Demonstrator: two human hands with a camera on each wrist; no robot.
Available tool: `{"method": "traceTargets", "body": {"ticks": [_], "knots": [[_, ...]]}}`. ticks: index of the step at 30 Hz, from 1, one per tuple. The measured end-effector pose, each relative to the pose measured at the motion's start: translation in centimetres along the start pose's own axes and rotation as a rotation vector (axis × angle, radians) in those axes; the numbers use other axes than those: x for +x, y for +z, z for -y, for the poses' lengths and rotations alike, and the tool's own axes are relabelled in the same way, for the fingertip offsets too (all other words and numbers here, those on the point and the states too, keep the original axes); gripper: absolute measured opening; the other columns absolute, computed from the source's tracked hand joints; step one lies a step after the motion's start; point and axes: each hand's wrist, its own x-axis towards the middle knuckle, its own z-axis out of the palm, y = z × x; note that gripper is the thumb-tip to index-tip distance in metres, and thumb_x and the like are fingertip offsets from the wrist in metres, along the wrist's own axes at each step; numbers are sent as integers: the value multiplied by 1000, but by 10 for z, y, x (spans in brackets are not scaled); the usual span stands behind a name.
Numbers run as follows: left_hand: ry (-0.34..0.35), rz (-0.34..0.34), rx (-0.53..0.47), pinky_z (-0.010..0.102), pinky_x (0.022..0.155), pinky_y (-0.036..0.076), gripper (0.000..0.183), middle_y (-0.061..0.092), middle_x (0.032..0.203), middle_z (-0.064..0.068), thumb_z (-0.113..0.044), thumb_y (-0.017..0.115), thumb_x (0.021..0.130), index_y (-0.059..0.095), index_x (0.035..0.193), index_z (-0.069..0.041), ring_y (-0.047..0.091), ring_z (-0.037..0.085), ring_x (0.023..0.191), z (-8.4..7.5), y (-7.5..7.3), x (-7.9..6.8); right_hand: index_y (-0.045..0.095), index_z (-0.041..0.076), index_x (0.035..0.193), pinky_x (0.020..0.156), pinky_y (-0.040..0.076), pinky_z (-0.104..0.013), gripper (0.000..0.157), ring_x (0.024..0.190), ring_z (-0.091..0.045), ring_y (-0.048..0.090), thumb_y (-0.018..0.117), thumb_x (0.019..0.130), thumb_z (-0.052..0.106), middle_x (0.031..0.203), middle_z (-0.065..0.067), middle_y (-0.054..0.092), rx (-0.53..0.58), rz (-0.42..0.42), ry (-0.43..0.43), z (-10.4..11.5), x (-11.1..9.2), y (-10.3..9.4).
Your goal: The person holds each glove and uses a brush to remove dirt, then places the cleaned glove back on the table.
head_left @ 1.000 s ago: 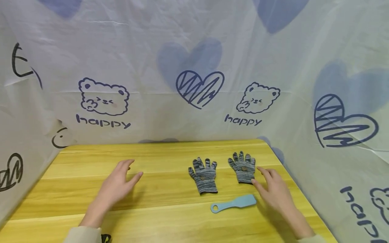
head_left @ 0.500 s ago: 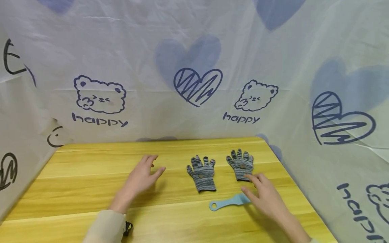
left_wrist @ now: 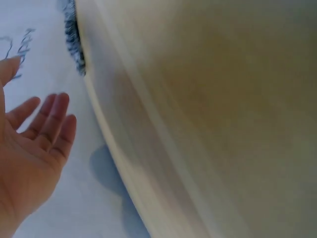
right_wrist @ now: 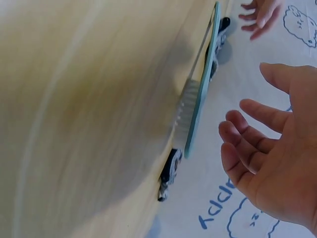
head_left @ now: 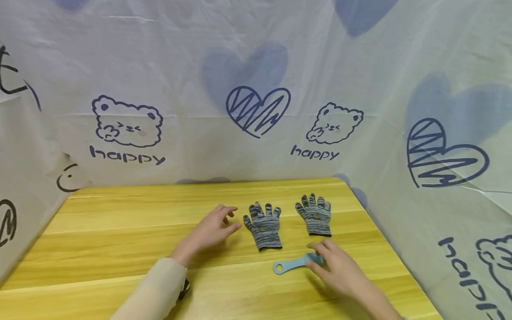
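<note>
Where right hand (head_left: 338, 268) overlaps, brush (head_left: 295, 263) is hidden

On the bench (head_left: 120, 240), right of frame centre: one glove (head_left: 266, 235); second glove (head_left: 318, 225) rightward, slightly behind; brush (head_left: 297, 263) before both.

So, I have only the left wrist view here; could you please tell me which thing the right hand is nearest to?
Observer: The right hand is nearest the brush, hiding part of its broad end in the head view.
Operator: Thank you; is the hand touching it?
Observer: No, the right wrist view shows a gap between the fingers and the brush.
Operator: And may I ask which way up the brush lies?
Observer: Its bristles face down, toward the table.
</note>
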Motion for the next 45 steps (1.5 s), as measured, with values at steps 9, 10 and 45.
{"method": "traceTargets", "body": {"ticks": [9, 10, 45], "knots": [[13, 179, -115, 34, 76, 56, 54, 68, 103, -2, -30, 68, 103, 53, 151, -10, 64, 12, 86, 3, 17, 26, 65, 10, 138, 62, 41, -25, 47, 73, -6, 46, 71, 100, 37, 88, 10, 52, -13, 101, -74, 5, 2, 12], [16, 192, -117, 34, 74, 55, 53, 68, 100, -2, -28, 69, 103, 54, 150, -9, 64, 12, 83, 3, 18, 28, 64, 9, 139, 62, 41, -26, 48, 74, -6, 46, 70, 100, 38, 87, 10, 52, -8, 118, -78, 6, 2, 13], [-91, 122, -131, 36, 74, 47, 26, 60, 97, 6, -16, 84, 90, 70, 111, -9, 53, 19, 86, -11, 43, 45, 67, 23, 135, 55, 43, -32, 38, 69, -12, 51, 74, 98, 22, 91, 4, 57, -36, 161, 107, 4, -2, 16]]}}
